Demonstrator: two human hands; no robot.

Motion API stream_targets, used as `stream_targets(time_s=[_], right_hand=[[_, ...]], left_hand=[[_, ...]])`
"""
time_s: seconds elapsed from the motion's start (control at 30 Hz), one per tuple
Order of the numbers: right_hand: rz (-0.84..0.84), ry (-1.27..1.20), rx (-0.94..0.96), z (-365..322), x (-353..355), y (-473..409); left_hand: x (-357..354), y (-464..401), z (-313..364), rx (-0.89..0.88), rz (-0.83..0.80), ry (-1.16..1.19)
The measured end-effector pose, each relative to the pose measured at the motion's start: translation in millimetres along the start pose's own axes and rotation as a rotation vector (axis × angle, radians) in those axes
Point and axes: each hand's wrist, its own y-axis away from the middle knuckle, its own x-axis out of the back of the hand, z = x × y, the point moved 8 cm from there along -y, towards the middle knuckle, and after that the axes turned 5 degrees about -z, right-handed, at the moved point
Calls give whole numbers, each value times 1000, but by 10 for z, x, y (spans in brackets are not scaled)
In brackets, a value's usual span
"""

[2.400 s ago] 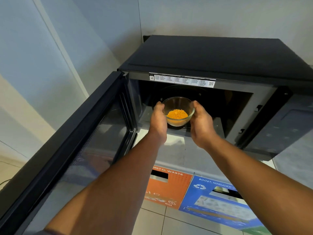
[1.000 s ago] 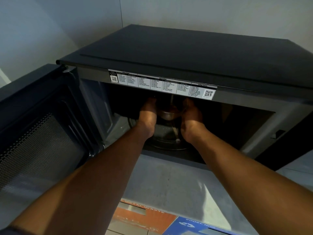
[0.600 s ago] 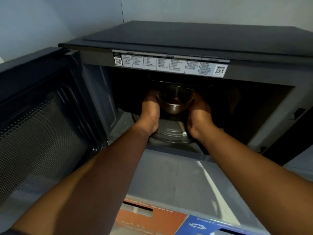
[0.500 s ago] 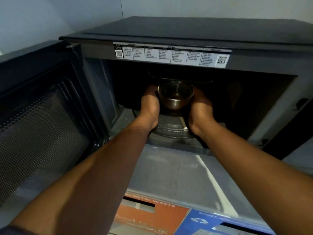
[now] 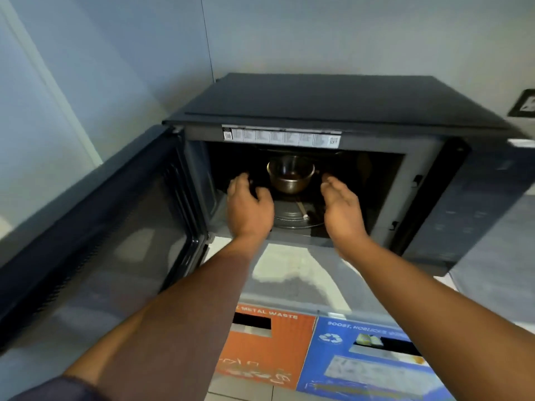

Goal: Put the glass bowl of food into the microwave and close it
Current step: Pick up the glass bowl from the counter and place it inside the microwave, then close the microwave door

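The glass bowl (image 5: 290, 176) of food stands inside the black microwave (image 5: 333, 105), on the round glass turntable (image 5: 298, 219). It looks dark in the shadowed cavity. My left hand (image 5: 249, 206) is at the cavity's mouth, left of the bowl, fingers loosely curled and holding nothing. My right hand (image 5: 340, 206) is to the bowl's right, palm turned inward, fingers apart, also apart from the bowl. The microwave door (image 5: 95, 235) is swung wide open to the left.
The microwave sits on a pale counter (image 5: 292, 273) in a wall corner. Below the counter's front edge are an orange metal-waste bin label (image 5: 269, 345) and a blue recycling label (image 5: 364, 360). A wall socket (image 5: 525, 104) is at the far right.
Both hands have let go of the bowl, which now rests on the turntable, and have drawn back toward the cavity's opening. The camera has pulled back and risen.
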Motion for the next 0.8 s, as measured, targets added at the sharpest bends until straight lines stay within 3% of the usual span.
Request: stream_targets(time_s=[0.23, 0.37, 0.53, 0.6, 0.7, 0.8], right_hand=[[-89, 263, 29, -615, 297, 702], [-67, 557, 155, -1053, 477, 932], [31, 911, 320, -1670, 743, 1056], [40, 1027, 368, -1821, 843, 1013], [39, 1228, 322, -1841, 1022, 886], [-13, 1342, 212, -1730, 1164, 777]], left_hand=[[592, 602, 462, 11, -167, -308], [969, 727, 903, -156, -195, -488], [1446, 808, 1441, -399, -114, -750], [1579, 773, 1468, -352, -121, -907], [1785, 656, 1290, -134, -185, -1053], [1957, 582, 1125, 66, -266, -972]])
